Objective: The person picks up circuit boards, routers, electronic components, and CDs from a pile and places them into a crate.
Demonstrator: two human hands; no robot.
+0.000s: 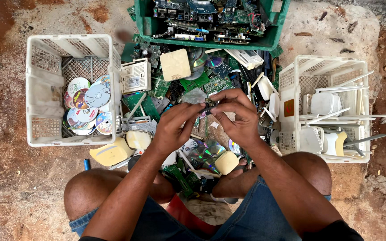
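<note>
My left hand [174,126] and my right hand [237,117] meet in front of me, fingers pinched on a small dark electronic part [209,107] held between them. A crumpled clear plastic piece [194,96] sits just above my left fingertips. Below the hands lies a heap of green circuit boards [202,82], shiny discs [206,152] and cream plastic casings [175,64]. My knees frame the bottom of the view.
A white crate [45,93] on the left holds several discs [88,107]. Another white crate [291,134] on the right holds white plastic housings and rods. A green crate [211,43] of circuit boards stands at the top. Reddish dirt ground surrounds everything.
</note>
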